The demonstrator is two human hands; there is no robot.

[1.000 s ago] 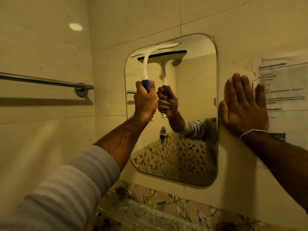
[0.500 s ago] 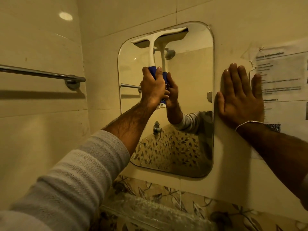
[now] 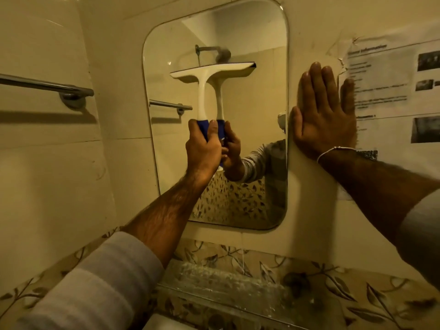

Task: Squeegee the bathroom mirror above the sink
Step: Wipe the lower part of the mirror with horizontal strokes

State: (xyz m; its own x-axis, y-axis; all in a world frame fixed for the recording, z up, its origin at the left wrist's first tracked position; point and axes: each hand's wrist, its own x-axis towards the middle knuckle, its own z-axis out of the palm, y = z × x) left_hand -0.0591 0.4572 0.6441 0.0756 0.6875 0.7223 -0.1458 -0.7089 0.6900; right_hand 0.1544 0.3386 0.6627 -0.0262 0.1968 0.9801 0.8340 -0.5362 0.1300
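We grip the squeegee (image 3: 209, 75) by its blue handle in our left hand (image 3: 204, 148), blade flat on the upper mirror (image 3: 262, 139) so it wipes evenly. Our right hand (image 3: 326, 115) presses open-palmed on the tiled wall (image 3: 307, 182) just beside the mirror, likely steadying us.

both arms wear grey long sleeves with faint wide horizontal banding, pushed up toward the elbow so the hairy forearms are bare. the left sleeve (image 3: 95, 282) shows soft ribbed stripes in lighter and darker grey, while only a plain grey edge of the right sleeve (image 3: 421, 234) is visible at the frame's side. a thin pale thread bracelet (image 3: 333, 150) circles the wrist just below the right hand (image 3: 326, 115).
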